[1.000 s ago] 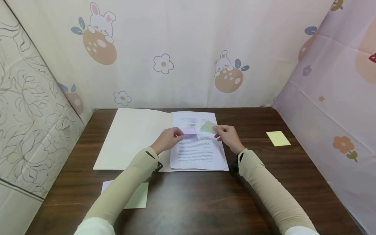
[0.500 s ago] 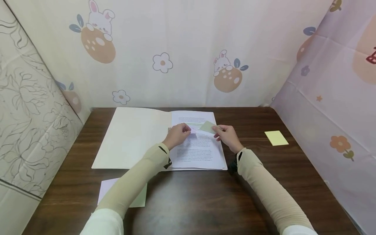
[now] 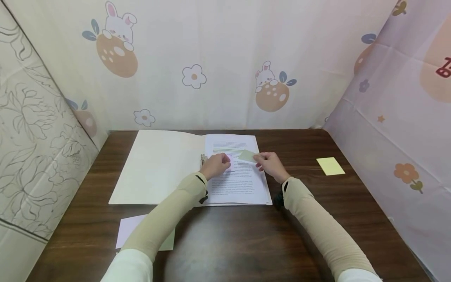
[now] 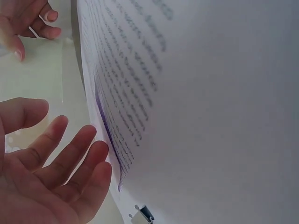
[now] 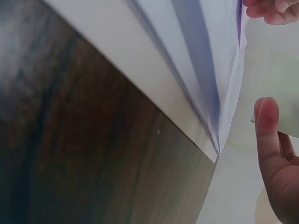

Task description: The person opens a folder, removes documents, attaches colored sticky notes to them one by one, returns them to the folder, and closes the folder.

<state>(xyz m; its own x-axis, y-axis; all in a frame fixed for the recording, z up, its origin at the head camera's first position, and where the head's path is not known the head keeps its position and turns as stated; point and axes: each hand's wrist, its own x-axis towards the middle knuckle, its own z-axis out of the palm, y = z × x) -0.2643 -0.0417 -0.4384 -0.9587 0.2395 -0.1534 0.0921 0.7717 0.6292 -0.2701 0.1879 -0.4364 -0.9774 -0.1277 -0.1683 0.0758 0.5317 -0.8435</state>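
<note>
An open white folder (image 3: 155, 168) lies at the table's far side, with a stack of printed pages (image 3: 232, 190) on its right half. A pale purple sticky note (image 3: 230, 162) lies against the top page's text, partly hidden by my left hand (image 3: 215, 166). In the left wrist view the left hand's fingers (image 4: 77, 147) are loosely bent beside the note, the thumb apart from them. My right hand (image 3: 271, 164) pinches a light green sticky note (image 3: 246, 155) by its right part, over the page's right side. A green highlighted line (image 3: 227, 150) crosses the upper text.
A yellow sticky note pad (image 3: 330, 166) lies at the table's right. Near the front left are a purple pad (image 3: 130, 230) and a green pad (image 3: 168, 241), partly under my left sleeve. A metal clip (image 3: 202, 159) sits at the folder's spine. Patterned cloth (image 3: 229, 98) walls the table.
My left hand has moved right over the page with the purple note, which now lies lower against the text. The right hand keeps the green note, tilted slightly lower.
</note>
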